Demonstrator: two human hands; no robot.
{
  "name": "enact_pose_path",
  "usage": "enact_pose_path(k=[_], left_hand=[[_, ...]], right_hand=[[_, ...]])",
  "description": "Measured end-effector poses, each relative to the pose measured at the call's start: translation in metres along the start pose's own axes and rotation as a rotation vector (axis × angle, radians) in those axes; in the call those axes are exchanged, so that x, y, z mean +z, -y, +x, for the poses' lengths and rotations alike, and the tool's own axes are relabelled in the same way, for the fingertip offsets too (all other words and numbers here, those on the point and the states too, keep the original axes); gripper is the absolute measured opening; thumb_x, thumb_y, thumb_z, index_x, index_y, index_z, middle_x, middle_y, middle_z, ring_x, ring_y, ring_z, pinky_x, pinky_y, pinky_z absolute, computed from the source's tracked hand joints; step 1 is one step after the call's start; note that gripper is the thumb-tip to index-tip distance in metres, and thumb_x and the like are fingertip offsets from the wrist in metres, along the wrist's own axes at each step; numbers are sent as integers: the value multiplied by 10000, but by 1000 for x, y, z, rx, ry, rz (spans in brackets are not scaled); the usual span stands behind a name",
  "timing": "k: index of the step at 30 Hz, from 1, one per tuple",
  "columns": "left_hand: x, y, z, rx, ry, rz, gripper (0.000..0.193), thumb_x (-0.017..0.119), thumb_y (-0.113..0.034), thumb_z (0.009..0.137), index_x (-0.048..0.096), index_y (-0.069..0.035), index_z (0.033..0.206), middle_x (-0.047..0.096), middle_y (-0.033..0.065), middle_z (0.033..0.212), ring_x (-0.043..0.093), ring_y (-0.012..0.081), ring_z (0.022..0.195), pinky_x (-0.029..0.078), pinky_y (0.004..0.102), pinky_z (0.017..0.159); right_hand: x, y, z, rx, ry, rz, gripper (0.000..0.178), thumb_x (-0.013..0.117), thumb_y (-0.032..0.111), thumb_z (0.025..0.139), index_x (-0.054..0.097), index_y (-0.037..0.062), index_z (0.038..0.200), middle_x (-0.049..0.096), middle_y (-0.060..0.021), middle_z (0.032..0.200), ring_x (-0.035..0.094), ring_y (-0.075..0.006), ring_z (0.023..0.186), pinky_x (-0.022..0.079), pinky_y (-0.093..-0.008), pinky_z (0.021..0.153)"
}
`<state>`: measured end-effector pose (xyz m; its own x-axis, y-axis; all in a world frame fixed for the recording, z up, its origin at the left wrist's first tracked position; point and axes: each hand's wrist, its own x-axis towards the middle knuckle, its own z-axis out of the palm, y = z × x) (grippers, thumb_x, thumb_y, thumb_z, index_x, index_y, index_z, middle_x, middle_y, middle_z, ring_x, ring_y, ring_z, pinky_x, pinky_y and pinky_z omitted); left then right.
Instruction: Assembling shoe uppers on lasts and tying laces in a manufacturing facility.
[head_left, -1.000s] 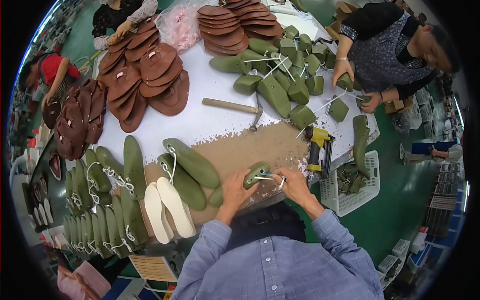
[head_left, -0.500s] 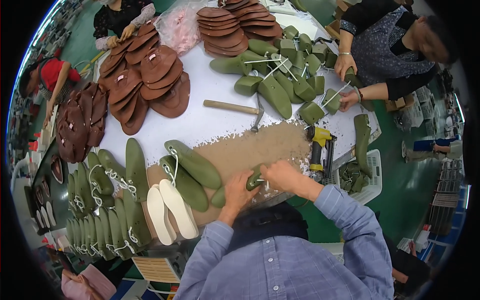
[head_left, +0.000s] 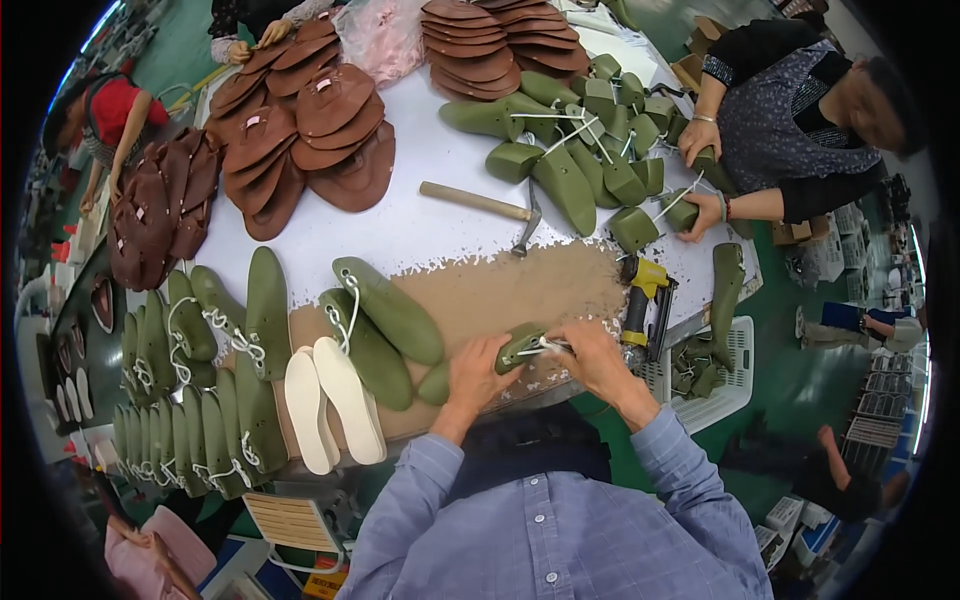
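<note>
Near the table's front edge, my left hand (head_left: 476, 377) is wrapped round a green shoe last (head_left: 518, 344). A white cord (head_left: 538, 348) runs from the last to my right hand (head_left: 597, 358), whose fingers are pinched on it. A green rounded end (head_left: 434, 384) shows left of my left hand; whether it belongs to the same last is hidden. Two more green lasts (head_left: 405, 318), joined by a white cord, lie to the left. Beside them rests a pair of cream insoles (head_left: 352, 402).
A yellow-black nail gun (head_left: 645, 300) lies to my right, a hammer (head_left: 480, 202) ahead. Loose lasts (head_left: 565, 190) and brown leather uppers (head_left: 345, 165) pile farther back. Corded lasts (head_left: 180, 430) line the left. A co-worker (head_left: 790, 130) handles lasts at right, above a white basket (head_left: 722, 400).
My right hand has turned and drawn slightly right, with the cord now showing between it and the last. The left hand keeps hold. The whole view has shifted a little.
</note>
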<state>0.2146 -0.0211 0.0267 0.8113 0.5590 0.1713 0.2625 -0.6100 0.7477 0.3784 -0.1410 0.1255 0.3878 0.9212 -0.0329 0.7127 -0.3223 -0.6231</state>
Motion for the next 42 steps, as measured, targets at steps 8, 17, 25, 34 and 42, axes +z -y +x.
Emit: enact_pose_path(k=[8,17,25,34,42], left_hand=[[-1,-1,0,0,-17,-12,469,800,-219,644,622,-92,1060,645,86,995,614,277,908,504,378,775],[-1,0,0,-6,-16,2,468,796,-253,666,616,-95,1068,638,75,1009,612,272,928,500,378,783],[0,-3,1,-32,16,8,474,794,-269,679,610,-97,1081,639,75,1032,613,272,944,503,381,780],[-1,-1,-2,-24,-10,2,497,801,-244,653,605,-87,1082,637,85,1026,611,285,941,503,386,784],[-2,-1,0,-24,7,-17,507,804,-214,638,600,-79,1082,636,91,1023,606,289,941,500,385,791]], right_hand=[[-9,6,-4,-179,-197,-222,160,702,133,784,656,52,914,559,-120,827,542,-309,792,424,-387,667],[15,20,-24,374,-266,606,137,593,103,916,638,29,1023,572,-37,883,525,-154,824,422,-275,725],[72,24,-13,339,-336,659,123,607,65,891,610,29,1008,691,-110,830,673,-163,768,500,-311,646],[61,16,-30,364,-327,433,116,600,50,878,611,24,990,622,-215,747,647,-322,642,467,-369,536],[33,28,-20,96,-103,208,266,527,-67,797,558,44,1038,592,-219,727,592,-430,682,465,-454,558]])
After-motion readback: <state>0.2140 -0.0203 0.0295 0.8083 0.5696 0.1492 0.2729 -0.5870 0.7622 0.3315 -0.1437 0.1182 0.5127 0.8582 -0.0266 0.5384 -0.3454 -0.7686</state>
